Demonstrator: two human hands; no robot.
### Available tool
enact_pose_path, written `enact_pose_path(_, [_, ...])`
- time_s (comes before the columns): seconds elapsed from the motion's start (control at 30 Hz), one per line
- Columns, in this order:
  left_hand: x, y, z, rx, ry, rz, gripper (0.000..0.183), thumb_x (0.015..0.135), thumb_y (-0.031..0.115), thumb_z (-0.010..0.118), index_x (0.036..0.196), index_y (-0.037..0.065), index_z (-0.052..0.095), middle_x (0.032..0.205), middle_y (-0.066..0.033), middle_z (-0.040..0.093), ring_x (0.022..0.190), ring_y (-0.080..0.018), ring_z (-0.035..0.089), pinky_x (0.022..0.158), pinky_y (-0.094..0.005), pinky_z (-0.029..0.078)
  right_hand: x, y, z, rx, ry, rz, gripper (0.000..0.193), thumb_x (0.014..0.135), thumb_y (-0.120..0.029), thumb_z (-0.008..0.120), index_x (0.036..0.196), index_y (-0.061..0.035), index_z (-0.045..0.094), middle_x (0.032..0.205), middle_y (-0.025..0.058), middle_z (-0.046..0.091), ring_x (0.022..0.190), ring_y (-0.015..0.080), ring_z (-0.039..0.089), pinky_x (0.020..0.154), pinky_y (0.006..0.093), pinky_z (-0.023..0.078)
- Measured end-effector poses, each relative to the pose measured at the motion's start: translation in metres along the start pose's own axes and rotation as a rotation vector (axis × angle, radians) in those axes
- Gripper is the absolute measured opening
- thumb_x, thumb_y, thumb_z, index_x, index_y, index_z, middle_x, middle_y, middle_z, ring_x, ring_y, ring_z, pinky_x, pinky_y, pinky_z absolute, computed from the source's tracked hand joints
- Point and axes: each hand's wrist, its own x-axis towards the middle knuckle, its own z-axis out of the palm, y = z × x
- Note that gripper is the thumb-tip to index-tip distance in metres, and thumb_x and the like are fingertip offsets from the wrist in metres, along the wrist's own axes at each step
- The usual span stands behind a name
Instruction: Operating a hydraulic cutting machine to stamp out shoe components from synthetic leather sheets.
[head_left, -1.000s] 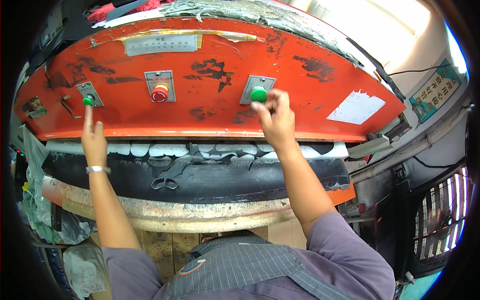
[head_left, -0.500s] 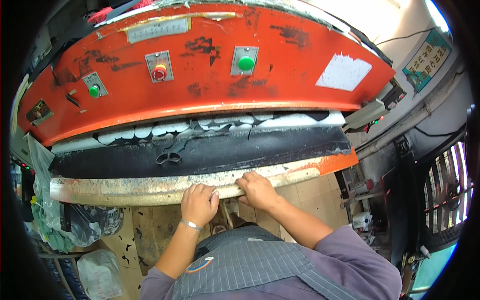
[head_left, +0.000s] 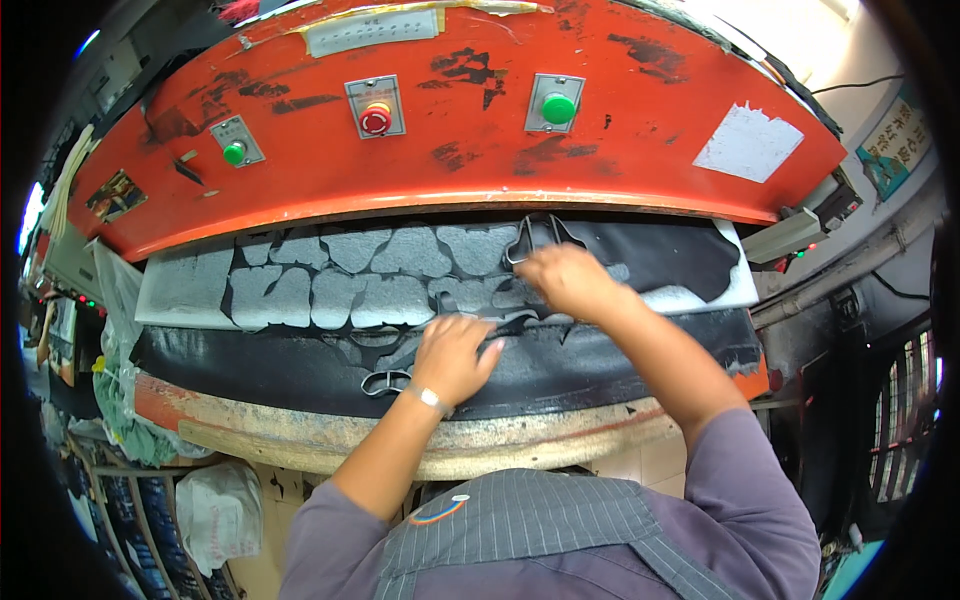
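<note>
Under the red press head, a black sheet (head_left: 665, 255) with several cut-out gaps lies on a white cutting board (head_left: 185, 285). My right hand (head_left: 568, 282) reaches far in, its fingers closed at the near left edge of a metal cutting die (head_left: 545, 232) standing on the sheet. My left hand (head_left: 455, 358) is over the sheet's ragged near edge, thumb spread from the other fingers; its fingertips are slightly blurred. A second, smaller cutting die (head_left: 385, 383) rests on the black front bed, just left of my left wrist.
The red press head (head_left: 460, 170) spans the far side, with two green buttons (head_left: 557, 109) and a red stop button (head_left: 375, 119). A worn, pale front rail (head_left: 330, 440) runs before me. At the lower left is a white bag (head_left: 220, 515).
Both hands have left the front rail and reached in over the bed, the right one to the larger die. More of the white board and cut sheet shows now. The view has shifted.
</note>
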Motion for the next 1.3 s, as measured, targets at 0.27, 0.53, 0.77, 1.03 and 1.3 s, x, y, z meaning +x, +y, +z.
enact_pose_path(0.27, [0.004,0.017,0.058,0.499,-0.398,-0.122,0.077,0.082,0.060,0.057,0.148,0.031,0.028,0.158,-0.0131,0.008,0.142,-0.0477,0.001,0.101,-0.0756,0.010,0.055,0.082,0.024,-0.138,-0.373,-0.201,0.015,0.079,-0.016,0.057,0.089,-0.0103,0.066,0.096,0.0037,0.066,0.104,0.0230,0.058,0.084,0.0355,0.046])
enact_pose_path(0.53, [-0.023,0.041,-0.021,0.113,-0.993,-0.212,0.060,0.087,0.049,0.059,0.136,0.016,0.049,0.134,-0.0176,0.049,0.124,-0.0376,0.047,0.097,-0.0487,0.042,-0.019,0.162,0.007,0.247,0.247,0.629,0.053,0.081,-0.011,0.055,0.132,-0.0008,0.045,0.095,0.0282,0.064,0.091,0.0414,0.063,0.082,0.0489,0.049])
enact_pose_path(0.77, [0.105,0.029,0.062,-0.345,-0.079,-0.213,0.061,0.085,0.025,0.065,0.139,0.009,0.042,0.125,-0.0161,0.060,0.086,-0.0235,0.062,0.074,-0.0355,0.049,-0.061,0.156,0.045,0.665,0.157,1.091,0.059,0.084,-0.016,0.057,0.138,-0.0005,0.041,0.080,0.0215,0.067,0.061,0.0242,0.068,0.053,0.0359,0.055])
enact_pose_path(1.03, [0.165,0.010,0.166,0.012,0.166,-0.203,0.070,0.085,0.013,0.048,0.145,-0.007,0.018,0.136,-0.0131,0.052,0.133,-0.0249,0.040,0.115,-0.0398,0.020,-0.118,0.164,0.083,0.259,0.200,0.515,0.086,0.060,-0.057,0.079,0.130,-0.0135,0.053,0.139,0.0269,0.043,0.138,0.0358,0.032,0.110,0.0489,0.025])
enact_pose_path(1.3, [0.166,0.013,0.166,0.085,0.223,-0.202,0.067,0.086,0.010,0.045,0.144,-0.009,0.018,0.134,-0.0128,0.054,0.133,-0.0239,0.040,0.115,-0.0402,0.021,-0.109,0.162,0.083,0.176,0.411,0.376,0.075,0.054,-0.056,0.081,0.112,-0.0107,0.063,0.125,0.0238,0.056,0.126,0.0371,0.046,0.105,0.0480,0.033])
